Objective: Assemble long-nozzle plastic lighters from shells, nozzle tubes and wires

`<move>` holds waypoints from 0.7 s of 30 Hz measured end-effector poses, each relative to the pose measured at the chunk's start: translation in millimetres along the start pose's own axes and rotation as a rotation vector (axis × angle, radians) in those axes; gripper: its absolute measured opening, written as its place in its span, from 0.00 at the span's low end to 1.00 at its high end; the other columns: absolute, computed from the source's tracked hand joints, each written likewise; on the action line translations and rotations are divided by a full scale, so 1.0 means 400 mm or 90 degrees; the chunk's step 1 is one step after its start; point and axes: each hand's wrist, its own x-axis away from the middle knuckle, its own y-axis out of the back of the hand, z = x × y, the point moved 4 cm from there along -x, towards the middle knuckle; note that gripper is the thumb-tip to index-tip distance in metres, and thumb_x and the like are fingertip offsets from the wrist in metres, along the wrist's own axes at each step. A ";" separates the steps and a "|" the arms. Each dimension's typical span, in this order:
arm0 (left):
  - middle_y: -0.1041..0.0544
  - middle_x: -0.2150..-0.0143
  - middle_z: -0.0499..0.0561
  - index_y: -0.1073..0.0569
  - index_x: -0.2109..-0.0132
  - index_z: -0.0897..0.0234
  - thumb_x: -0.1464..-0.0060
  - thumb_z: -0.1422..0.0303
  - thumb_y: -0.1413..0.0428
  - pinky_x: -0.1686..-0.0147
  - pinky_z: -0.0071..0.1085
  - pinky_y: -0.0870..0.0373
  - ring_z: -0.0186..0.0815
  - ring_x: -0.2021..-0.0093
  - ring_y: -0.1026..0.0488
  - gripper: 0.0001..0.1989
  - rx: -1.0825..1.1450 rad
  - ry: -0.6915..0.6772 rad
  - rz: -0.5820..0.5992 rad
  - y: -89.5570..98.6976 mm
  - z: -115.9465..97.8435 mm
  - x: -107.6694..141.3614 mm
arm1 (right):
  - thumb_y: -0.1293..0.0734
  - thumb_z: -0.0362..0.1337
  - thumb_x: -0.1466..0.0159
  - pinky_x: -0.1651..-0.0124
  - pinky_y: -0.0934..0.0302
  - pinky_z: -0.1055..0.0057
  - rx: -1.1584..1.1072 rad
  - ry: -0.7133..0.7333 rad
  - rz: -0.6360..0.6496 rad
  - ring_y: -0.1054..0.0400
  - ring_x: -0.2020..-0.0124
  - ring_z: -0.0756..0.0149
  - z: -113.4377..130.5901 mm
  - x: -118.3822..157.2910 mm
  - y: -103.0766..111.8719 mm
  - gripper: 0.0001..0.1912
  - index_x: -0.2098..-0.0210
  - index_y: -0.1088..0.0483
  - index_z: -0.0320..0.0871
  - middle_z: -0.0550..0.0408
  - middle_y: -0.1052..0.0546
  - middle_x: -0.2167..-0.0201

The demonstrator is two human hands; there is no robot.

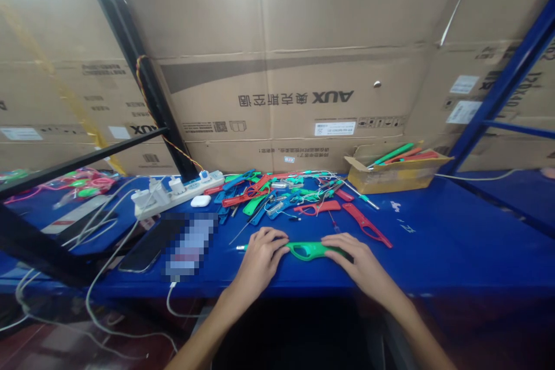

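Low over the front of the blue table, both hands hold a green gas lighter point(306, 250) lying crosswise. My left hand point(263, 251) pinches it near the nozzle end, where a metal tip pokes out past the fingers. At the handle end my right hand point(353, 254) has thumb and fingers closed around it. An oval trigger opening shows between the hands. Just beyond lie a red lighter shell point(367, 224), another red handle piece point(318, 207) and a thin screwdriver point(335, 224). Behind them spreads a pile of red, green and blue lighter parts point(260, 201).
A cardboard box point(392, 178) with lighters stands at the back right. To the left are a white power strip point(173, 196), an earbud case point(200, 201), a black phone point(151, 245) and a charging phone point(191, 245). Metal posts and large cartons point(277, 23) border the table.
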 end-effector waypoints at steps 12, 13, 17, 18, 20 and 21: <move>0.25 0.41 0.53 0.29 0.39 0.57 0.33 0.69 0.44 0.42 0.45 0.36 0.44 0.41 0.32 0.17 0.006 -0.047 0.030 0.006 -0.025 0.014 | 0.33 0.45 0.30 0.35 0.41 0.48 0.049 -0.004 0.010 0.29 0.43 0.54 -0.007 0.004 -0.013 0.13 0.49 0.24 0.51 0.52 0.20 0.47; 0.25 0.41 0.53 0.29 0.39 0.57 0.34 0.68 0.43 0.42 0.45 0.36 0.44 0.41 0.32 0.18 0.009 -0.053 0.038 0.006 -0.027 0.013 | 0.33 0.45 0.30 0.35 0.41 0.48 0.048 0.000 0.014 0.29 0.43 0.54 -0.008 0.004 -0.013 0.13 0.49 0.24 0.50 0.52 0.20 0.47; 0.22 0.45 0.51 0.26 0.43 0.57 0.36 0.63 0.39 0.44 0.43 0.36 0.43 0.45 0.29 0.16 0.024 -0.065 0.041 0.006 -0.031 0.002 | 0.32 0.44 0.31 0.36 0.40 0.49 0.046 0.029 0.032 0.28 0.45 0.54 -0.007 0.004 -0.014 0.13 0.48 0.25 0.51 0.52 0.20 0.47; 0.21 0.47 0.51 0.25 0.44 0.57 0.37 0.63 0.39 0.45 0.42 0.36 0.42 0.47 0.28 0.15 0.030 -0.068 0.043 0.005 -0.030 -0.001 | 0.32 0.44 0.31 0.36 0.40 0.49 0.046 0.033 0.033 0.28 0.45 0.54 -0.006 0.004 -0.013 0.13 0.48 0.25 0.52 0.52 0.20 0.48; 0.20 0.49 0.50 0.24 0.46 0.57 0.37 0.63 0.39 0.46 0.41 0.35 0.41 0.50 0.27 0.14 0.037 -0.071 0.045 0.002 -0.027 -0.006 | 0.32 0.44 0.31 0.36 0.40 0.50 0.048 0.036 0.034 0.28 0.45 0.55 -0.004 0.005 -0.012 0.13 0.48 0.25 0.52 0.53 0.20 0.48; 0.20 0.49 0.50 0.23 0.46 0.57 0.37 0.63 0.39 0.47 0.41 0.35 0.40 0.50 0.26 0.13 0.038 -0.072 0.045 0.001 -0.025 -0.007 | 0.32 0.44 0.31 0.36 0.40 0.50 0.049 0.036 0.034 0.28 0.45 0.55 -0.002 0.005 -0.012 0.13 0.48 0.25 0.52 0.53 0.20 0.49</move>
